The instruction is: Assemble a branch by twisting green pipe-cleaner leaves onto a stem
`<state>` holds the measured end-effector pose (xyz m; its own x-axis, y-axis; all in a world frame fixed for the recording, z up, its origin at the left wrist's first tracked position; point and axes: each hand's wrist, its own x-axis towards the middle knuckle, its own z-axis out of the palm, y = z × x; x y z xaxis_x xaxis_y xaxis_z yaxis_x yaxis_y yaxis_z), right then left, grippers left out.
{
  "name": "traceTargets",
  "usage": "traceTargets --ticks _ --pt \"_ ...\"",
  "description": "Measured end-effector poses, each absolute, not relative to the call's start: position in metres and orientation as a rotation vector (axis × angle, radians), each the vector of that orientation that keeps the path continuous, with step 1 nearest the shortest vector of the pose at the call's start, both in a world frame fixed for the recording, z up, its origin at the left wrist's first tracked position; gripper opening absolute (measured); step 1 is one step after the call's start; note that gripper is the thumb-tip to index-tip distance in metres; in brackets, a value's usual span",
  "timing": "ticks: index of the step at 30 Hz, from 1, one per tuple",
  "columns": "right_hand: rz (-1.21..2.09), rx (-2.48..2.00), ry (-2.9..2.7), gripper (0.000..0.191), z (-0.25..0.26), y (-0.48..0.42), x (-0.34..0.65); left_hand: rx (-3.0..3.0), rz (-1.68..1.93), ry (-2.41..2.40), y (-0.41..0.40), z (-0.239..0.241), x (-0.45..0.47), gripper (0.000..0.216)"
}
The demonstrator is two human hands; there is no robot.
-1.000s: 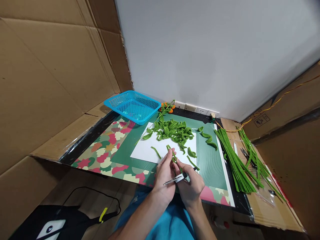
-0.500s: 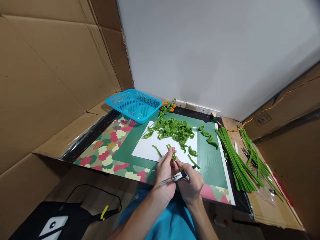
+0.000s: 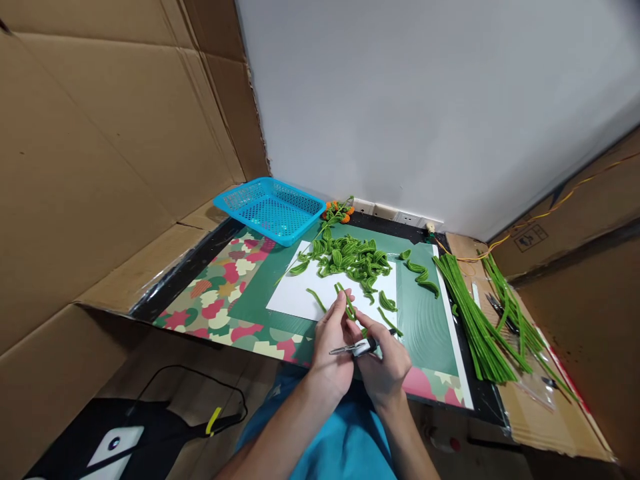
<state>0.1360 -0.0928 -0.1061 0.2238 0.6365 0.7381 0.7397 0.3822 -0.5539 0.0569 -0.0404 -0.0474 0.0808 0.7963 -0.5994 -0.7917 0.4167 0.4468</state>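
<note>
My left hand (image 3: 329,357) is closed, pinching a green pipe cleaner piece (image 3: 341,292) between thumb and fingers above the front of the white paper (image 3: 287,299). Close against it, my right hand (image 3: 387,370) is closed too, its fingertips at the lower end of that piece. Lying across the right palm is a tool (image 3: 361,347) with a thin metal tip and a black and white body; its exact kind is unclear. A loose green strip (image 3: 316,299) and another strip (image 3: 389,321) lie nearby. Beyond them sits a pile of green pipe cleaner leaves (image 3: 350,257).
A blue basket (image 3: 280,227) stands back left, beside orange flowers (image 3: 340,212). Long green pipe cleaners (image 3: 475,320) lie at the right, near dark-handled pliers (image 3: 500,310). Power sockets (image 3: 385,212) line the wall. Cardboard panels (image 3: 125,133) rise at both sides.
The hands stay together while their fingers shift slightly on the green piece. The tool in the right hand has turned a little, and the whole view has moved slightly.
</note>
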Motion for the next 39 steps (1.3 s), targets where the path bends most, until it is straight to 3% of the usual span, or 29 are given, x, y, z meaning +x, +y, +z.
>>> traceTargets --ticks 12,26,31,34,39 --pt "-0.166 -1.323 -1.415 0.031 -0.099 -0.095 0.141 0.381 1.217 0.867 -0.046 -0.063 0.052 0.037" --pt "-0.182 -1.283 -1.499 0.025 -0.084 -0.095 0.148 0.559 1.229 0.917 -0.035 -0.062 0.04 0.03" --pt "0.219 -1.385 -1.179 0.009 -0.081 -0.092 0.141 0.66 1.235 0.928 -0.035 -0.058 0.037 0.03" --pt "0.539 -1.337 -0.974 0.027 -0.076 -0.088 0.141 0.728 1.23 0.944 -0.037 -0.057 0.037 0.027" --pt "0.788 -1.266 -0.821 0.046 -0.072 -0.082 0.145 0.778 1.197 0.934 -0.036 -0.059 0.037 0.027"
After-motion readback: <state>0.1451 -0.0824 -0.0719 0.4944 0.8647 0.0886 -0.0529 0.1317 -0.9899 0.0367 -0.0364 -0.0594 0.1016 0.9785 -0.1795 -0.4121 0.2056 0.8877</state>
